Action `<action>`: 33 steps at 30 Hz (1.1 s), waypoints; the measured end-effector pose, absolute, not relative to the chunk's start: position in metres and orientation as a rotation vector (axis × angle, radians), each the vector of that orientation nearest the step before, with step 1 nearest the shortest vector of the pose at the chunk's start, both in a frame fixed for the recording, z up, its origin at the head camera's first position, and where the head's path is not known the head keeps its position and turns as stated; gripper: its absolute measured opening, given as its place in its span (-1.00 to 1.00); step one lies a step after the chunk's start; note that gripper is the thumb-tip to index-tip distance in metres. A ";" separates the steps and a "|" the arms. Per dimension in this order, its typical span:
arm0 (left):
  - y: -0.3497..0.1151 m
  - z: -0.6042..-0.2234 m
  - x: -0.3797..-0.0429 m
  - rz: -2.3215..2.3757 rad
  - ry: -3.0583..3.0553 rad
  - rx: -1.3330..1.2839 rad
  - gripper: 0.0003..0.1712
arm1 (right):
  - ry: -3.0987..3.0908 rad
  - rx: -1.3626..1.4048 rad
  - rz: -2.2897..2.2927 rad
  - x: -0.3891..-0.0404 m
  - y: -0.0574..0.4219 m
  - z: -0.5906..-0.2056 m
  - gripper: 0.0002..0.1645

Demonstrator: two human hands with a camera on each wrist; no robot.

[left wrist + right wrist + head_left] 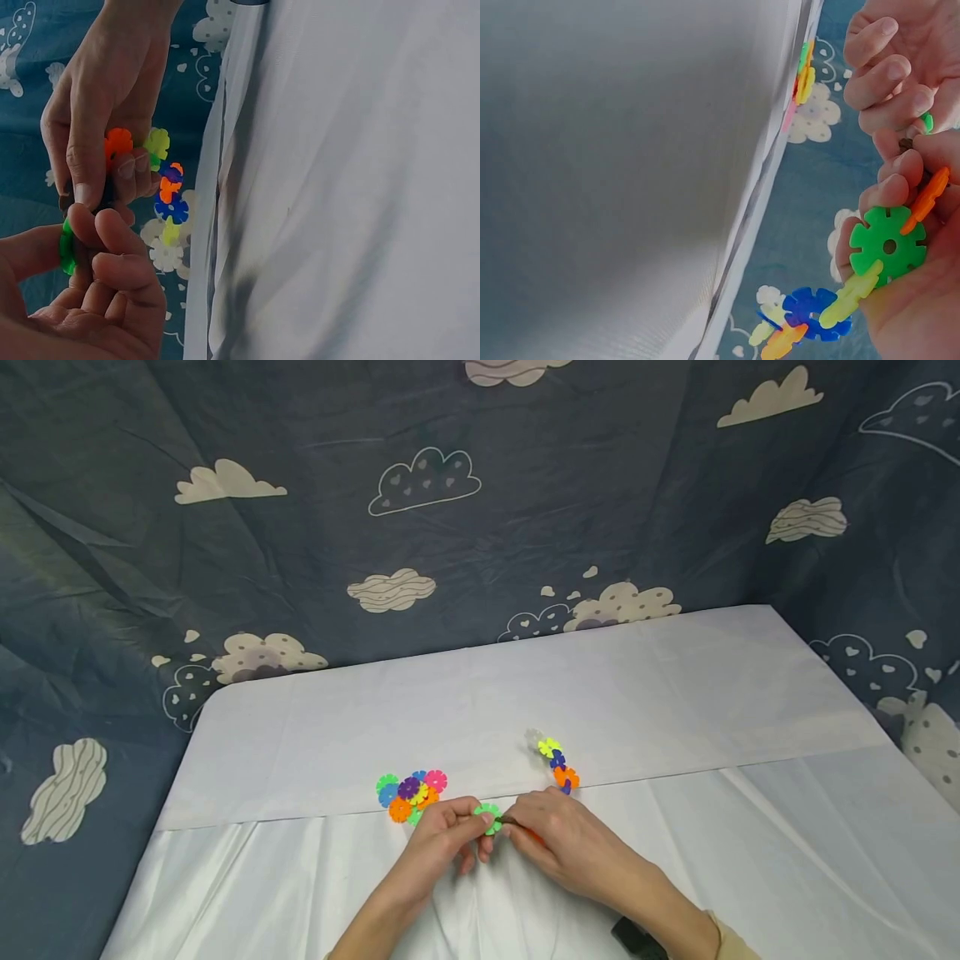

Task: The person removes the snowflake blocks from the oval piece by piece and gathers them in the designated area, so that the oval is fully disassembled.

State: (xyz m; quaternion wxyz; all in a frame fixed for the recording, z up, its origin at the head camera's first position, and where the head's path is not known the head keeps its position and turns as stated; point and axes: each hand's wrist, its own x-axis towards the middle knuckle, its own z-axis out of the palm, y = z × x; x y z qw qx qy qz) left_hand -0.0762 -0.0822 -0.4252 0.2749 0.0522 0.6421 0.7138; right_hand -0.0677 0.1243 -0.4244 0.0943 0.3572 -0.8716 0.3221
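Near the table's front, my left hand (438, 843) pinches a green notched flower-shaped disc (488, 810) between thumb and fingers. My right hand (573, 843) pinches a dark brown disc (507, 820) right at the green one's edge. From the right hand trails a chain of interlocked plastic discs. In the right wrist view an orange disc (928, 199), a green disc (870, 238) and a yellow disc (853, 294) lie against the palm, followed by a blue disc (799, 304). The chain's far end, with a clear disc (533, 738), extends beyond the knuckles. Fingers hide part of the brown disc.
A pile of loose coloured discs (408, 788) lies left of centre, just beyond the left hand. White cloth (675, 710) covers the table. A dark curtain with cloud prints (585, 485) hangs behind it. A black device (637, 937) sits at the right wrist.
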 end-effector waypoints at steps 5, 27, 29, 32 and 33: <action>-0.082 -0.425 -0.076 1.907 1.729 0.146 -0.75 | -2.630 1.056 0.978 -0.067 0.125 -0.424 -0.92; -0.077 -0.420 -0.071 1.862 1.856 0.130 -0.79 | -2.763 1.045 0.981 -0.065 0.123 -0.423 -0.75; -0.077 -0.420 -0.071 1.844 1.875 0.142 -0.78 | -2.769 1.041 0.978 -0.065 0.122 -0.423 -0.71; -0.076 -0.419 -0.071 1.820 1.884 0.159 -0.76 | -2.758 1.040 0.979 -0.065 0.121 -0.424 -0.67; -0.076 -0.420 -0.070 1.817 1.885 0.164 -0.76 | -2.753 1.042 0.978 -0.065 0.121 -0.424 -0.66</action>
